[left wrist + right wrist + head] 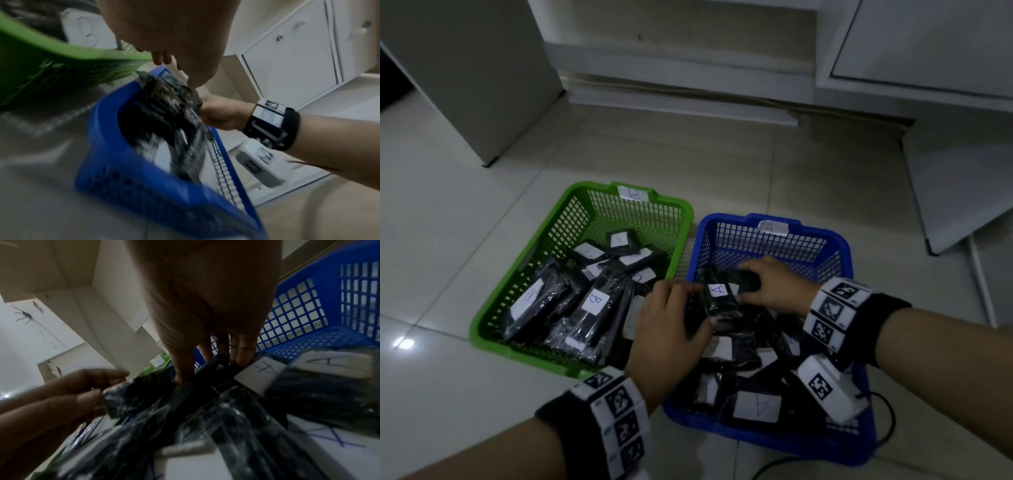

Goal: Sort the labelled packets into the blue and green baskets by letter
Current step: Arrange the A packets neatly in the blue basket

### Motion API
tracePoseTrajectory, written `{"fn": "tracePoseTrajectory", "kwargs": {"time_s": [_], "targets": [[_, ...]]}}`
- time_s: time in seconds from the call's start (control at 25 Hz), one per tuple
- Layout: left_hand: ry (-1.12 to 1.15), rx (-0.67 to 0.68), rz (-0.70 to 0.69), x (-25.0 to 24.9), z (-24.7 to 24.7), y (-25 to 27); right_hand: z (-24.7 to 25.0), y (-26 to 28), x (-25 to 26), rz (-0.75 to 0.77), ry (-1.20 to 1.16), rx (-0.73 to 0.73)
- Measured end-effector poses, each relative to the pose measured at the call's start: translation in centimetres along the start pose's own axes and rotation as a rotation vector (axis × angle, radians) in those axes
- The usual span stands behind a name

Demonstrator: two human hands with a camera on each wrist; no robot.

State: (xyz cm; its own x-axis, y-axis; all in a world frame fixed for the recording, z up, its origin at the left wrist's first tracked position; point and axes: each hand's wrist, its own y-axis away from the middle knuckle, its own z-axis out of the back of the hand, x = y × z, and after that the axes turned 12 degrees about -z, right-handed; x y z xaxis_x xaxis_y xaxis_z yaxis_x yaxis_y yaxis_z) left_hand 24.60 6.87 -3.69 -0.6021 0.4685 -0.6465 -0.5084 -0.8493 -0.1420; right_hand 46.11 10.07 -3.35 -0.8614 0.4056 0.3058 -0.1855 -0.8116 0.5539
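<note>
Here I have both hands over the blue basket (774, 437), working one packet (720, 301) that carries a white label reading "A". My left hand (671, 329) curls round its near end, fingers and thumb clamped on the wrap. My right hand (774, 287) pinches the far end of a packet at the top of the pile; I judge it the same one, though the wrist views are too blurred to settle that. The packet sits above the heap in the blue basket, not yet let go.

The step in hand, as I read it, is placing an A packet with its fellows. The next move calls for lowering it onto the pile, loosening both hands, then reaching for another packet and reading its letter before choosing a side. The wrap looks slick and crinkled, so a firm pinch seems wise.

On writing: the blue basket has a paper tag (772, 226) on its far rim marked "A". The green basket (493, 318), just beside it, has a tag (635, 194) whose letter I read as "B", faintly. Inside the green one a packet label (594, 301) shows a clear "B". More A labels (265, 369) show among the packets in the blue basket. My wristbands (832, 308) carry black-and-white square markers, no words. No brand is legible anywhere.
</note>
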Motion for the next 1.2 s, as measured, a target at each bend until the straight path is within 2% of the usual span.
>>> {"fn": "tracePoseTrajectory", "kwargs": {"time_s": [0.12, 0.2, 0.24, 0.32, 0.44, 0.52, 0.6, 0.76, 0.84, 0.96, 1.12, 1.2], "targets": [[-0.025, 0.148, -0.101, 0.4, 0.1, -2.4, -0.1, 0.6, -0.4, 0.003, -0.110, 0.014], [-0.120, 0.268, -0.137, 0.6, 0.0, -3.5, -0.1, 1.1, -0.9, -0.062, -0.270, 0.091], [-0.160, 0.295, -0.151, 0.7, -0.1, -3.7, -0.1, 1.5, -0.9, -0.103, -0.400, 0.150], [-0.131, 0.264, -0.142, 0.8, -0.1, -4.1, 0.2, 1.7, -1.4, -0.188, -0.660, 0.210], [0.083, 0.157, -0.037, 0.8, -0.4, -4.0, 1.4, 1.6, -1.8, -0.251, -0.888, 0.153], [0.177, 0.164, 0.014, 0.9, -0.6, -3.8, 2.2, 1.1, -1.9, -0.263, -0.945, 0.134], [0.159, 0.214, -0.005, 1.2, -0.8, -3.7, 2.5, 0.7, -1.8, -0.239, -0.996, 0.105], [-0.003, 0.310, -0.132, 1.8, -0.6, -4.3, 2.4, -0.7, -1.9, -0.229, -1.197, -0.063], [-0.075, 0.340, -0.182, 2.1, -0.7, -4.4, 1.8, -1.7, -2.4, -0.230, -1.154, -0.167], [-0.140, 0.401, -0.223, 2.2, -1.0, -4.2, 0.3, -3.4, -3.1, -0.240, -0.837, -0.286], [-0.053, 0.425, -0.230, 2.5, -0.9, -4.0, 0.1, -5.2, -3.5, -0.272, -0.709, -0.261], [-0.083, 0.418, -0.264, 2.8, -1.1, -3.9, 0.3, -5.8, -3.9, -0.234, -0.712, -0.263]]}}
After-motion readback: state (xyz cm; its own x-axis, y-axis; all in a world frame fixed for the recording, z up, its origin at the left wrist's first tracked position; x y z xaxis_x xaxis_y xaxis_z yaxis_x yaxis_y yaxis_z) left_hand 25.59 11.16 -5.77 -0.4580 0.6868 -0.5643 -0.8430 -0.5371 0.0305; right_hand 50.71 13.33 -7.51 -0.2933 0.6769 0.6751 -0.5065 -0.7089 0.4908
